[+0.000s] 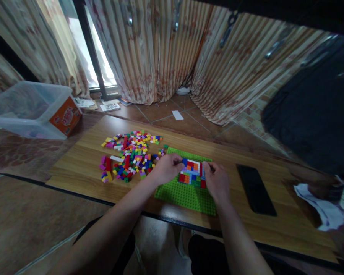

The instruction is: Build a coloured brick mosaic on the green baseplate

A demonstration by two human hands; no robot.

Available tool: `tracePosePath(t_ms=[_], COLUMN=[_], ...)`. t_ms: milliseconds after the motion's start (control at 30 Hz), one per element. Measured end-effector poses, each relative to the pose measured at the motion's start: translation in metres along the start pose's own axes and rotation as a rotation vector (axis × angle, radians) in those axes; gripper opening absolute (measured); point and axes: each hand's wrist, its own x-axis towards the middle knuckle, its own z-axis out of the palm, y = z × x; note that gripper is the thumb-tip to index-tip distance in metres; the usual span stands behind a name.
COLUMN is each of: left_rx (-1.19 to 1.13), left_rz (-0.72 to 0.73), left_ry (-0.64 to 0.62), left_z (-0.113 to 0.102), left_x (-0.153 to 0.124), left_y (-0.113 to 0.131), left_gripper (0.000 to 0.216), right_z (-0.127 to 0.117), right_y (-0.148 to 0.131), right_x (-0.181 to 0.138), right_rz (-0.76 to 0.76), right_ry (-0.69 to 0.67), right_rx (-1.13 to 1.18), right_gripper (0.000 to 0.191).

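Note:
A flat, multicoloured block of joined toy bricks (193,177) lies over the green studded baseplate (186,198). My left hand (168,169) closes its thumb and fingers at the block's upper left edge. On the opposite side, my right hand (218,178) is closed with its thumb and fingers at the right edge, near a dark red brick. The fingertips partly cover both edges. Whether the block is pressed onto the baseplate or only resting there, I cannot tell. Left of the baseplate, a pile of loose toy bricks (137,156) in many colours is spread out.
The wooden table (83,168) bears a black phone-like slab (256,190) on the right. Crumpled white cloth or paper (318,206) is at the far right. A clear plastic bin (37,122) with an orange label stands beyond the left end. Striped curtains (160,57) hang behind.

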Motion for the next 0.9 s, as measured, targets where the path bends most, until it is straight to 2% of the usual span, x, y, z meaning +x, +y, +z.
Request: tracePosePath(t_ms=[200,467,700,900], left_rx=[0.063,0.037,0.074,0.083], left_rz=[-0.014,-0.042,-0.032,-0.002], left_ry=[0.033,0.048,0.052,0.034], left_z=[0.002,0.007,0.005,0.004], left_x=[0.000,-0.001,-0.002,-0.001], left_y=[0.001,0.000,0.002,0.001], left_gripper=[0.014,0.017,0.016,0.016], right_z=[0.006,0.013,0.006,-0.002], right_y=[-0.003,-0.003,-0.002,0.013], right_x=[-0.004,-0.008,-0.007,0.002], right_rz=[-0.028,-0.064,-0.056,-0.049], right_ry=[0.027,0.041,-0.029,-0.122], right_rx=[0.007,0.012,0.023,0.270], right_gripper=[0.053,0.055,0.058,0.053])
